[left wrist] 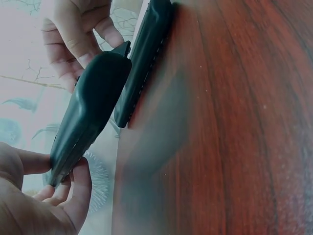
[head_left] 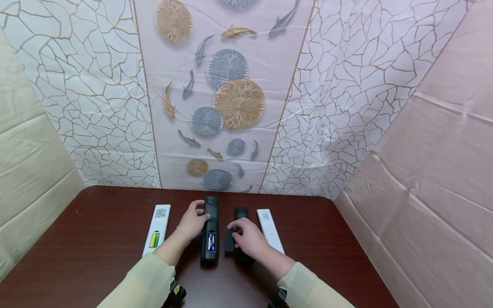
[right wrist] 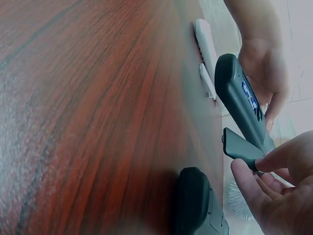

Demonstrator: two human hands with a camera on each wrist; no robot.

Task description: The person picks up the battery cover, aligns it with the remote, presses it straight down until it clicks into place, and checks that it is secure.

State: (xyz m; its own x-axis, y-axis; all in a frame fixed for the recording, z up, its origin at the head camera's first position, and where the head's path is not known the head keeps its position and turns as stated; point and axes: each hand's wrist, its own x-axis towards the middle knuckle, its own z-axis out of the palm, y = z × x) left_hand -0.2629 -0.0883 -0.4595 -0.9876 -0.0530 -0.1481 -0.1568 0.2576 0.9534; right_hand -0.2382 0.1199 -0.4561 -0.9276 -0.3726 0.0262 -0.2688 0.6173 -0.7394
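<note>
My left hand point(head_left: 191, 223) grips a black remote control point(head_left: 210, 209) by its far part and holds it above the table. The remote's battery compartment is uncovered, and blue batteries point(right wrist: 248, 94) show inside. Between thumb and fingers, my right hand point(head_left: 251, 239) pinches a small black battery cover point(right wrist: 239, 147), just right of the held remote and apart from its compartment. A second black remote point(head_left: 241, 211) lies on the table beneath the right hand, which hides its middle. In the left wrist view, the held remote point(left wrist: 93, 93) is seen tilted, raised off the wood.
On the dark red-brown table point(head_left: 96, 239), a white remote point(head_left: 159, 218) lies at the left, with green-yellow batteries point(head_left: 155, 239) at its near end. Another white remote point(head_left: 270, 229) lies at the right. A patterned cloth point(head_left: 239, 102) hangs behind the table's far edge.
</note>
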